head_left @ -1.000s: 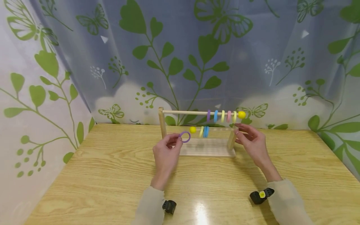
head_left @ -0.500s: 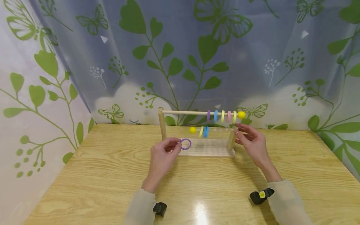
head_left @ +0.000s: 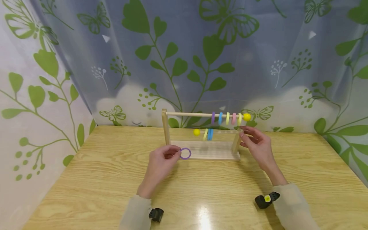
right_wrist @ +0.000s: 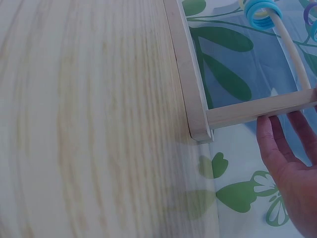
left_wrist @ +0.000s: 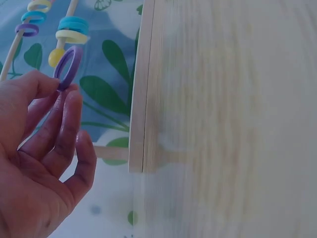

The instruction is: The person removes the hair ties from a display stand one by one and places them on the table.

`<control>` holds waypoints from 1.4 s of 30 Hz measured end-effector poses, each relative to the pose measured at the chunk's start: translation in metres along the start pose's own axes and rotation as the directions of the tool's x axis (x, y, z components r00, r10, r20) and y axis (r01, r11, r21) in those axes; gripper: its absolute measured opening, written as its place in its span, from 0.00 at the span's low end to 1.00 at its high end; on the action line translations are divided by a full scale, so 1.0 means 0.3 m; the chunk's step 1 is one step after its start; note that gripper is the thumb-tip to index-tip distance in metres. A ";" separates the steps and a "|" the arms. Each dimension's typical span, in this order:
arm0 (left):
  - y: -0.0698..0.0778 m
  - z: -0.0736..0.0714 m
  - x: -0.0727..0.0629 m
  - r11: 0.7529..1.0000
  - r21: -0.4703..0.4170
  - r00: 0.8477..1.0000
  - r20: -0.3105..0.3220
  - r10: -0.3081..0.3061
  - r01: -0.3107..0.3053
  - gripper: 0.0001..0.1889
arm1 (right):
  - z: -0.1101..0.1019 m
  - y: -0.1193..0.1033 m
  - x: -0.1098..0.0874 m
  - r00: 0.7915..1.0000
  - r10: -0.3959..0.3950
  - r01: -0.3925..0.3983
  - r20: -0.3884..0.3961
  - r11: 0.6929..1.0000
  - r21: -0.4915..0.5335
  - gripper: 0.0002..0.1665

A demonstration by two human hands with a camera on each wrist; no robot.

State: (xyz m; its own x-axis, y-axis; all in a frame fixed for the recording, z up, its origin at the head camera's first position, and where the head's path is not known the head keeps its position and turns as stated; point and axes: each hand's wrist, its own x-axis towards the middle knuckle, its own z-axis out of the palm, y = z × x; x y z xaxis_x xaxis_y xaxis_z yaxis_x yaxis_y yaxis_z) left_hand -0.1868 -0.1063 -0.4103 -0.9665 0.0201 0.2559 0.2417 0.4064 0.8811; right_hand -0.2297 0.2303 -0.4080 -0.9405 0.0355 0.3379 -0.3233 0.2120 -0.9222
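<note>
Ring [head_left: 190,153], purple and narrow-rimmed, is held before the left part of the wooden stand [head_left: 212,150]; the base is overlapped by it in the head view, but a gap between the two is shown in the left wrist view. The rim is pinched at one side by the left hand [head_left: 161,162], thumb and fingertips being closed on it while the hole is left uncovered. By its look the ring may be judged light and fairly stiff; its material cannot be told. Little fragility is to be expected, though so slim and smooth a rim could be twisted or dropped if pinched loosely. It is best taken by one edge, so that the opening is kept free.

The stand is gripped near the top of its right post [head_left: 237,143], between thumb and fingers of the right hand [head_left: 257,147]. It is judged rigid but light enough to be nudged, and a sounder hold is offered by the posts than by the thin rods. By the stand's left post [head_left: 166,129] an upper rod [head_left: 189,114] is carried, threaded with five rings [head_left: 227,118] and ended by a yellow ball [head_left: 247,117]; by the right post a lower rod [head_left: 224,132] is carried, with three rings [head_left: 209,134]. Beneath the stand a table [head_left: 86,185] is seen, and behind it a patterned curtain [head_left: 172,76].
</note>
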 end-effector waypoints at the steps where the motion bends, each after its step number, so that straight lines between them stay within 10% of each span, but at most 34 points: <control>1: -0.001 -0.004 -0.001 1.000 0.001 1.000 0.004 -0.004 0.004 0.06 | 0.000 0.000 0.000 1.000 0.002 -0.002 -0.001 1.000 -0.001 0.24; 42: -0.057 -0.100 -0.021 0.967 0.242 0.959 0.247 -0.142 0.081 0.05 | 0.001 -0.006 -0.002 1.000 0.002 -0.002 0.010 1.000 -0.010 0.25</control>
State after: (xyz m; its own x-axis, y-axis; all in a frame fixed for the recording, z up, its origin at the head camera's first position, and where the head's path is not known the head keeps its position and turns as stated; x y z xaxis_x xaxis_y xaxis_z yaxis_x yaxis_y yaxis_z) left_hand -0.1821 -0.1408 -0.4152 -0.9821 0.1870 0.0218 0.1345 0.6159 0.7762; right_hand -0.2284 0.2297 -0.4064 -0.9421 0.0259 0.3343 -0.3206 0.2216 -0.9209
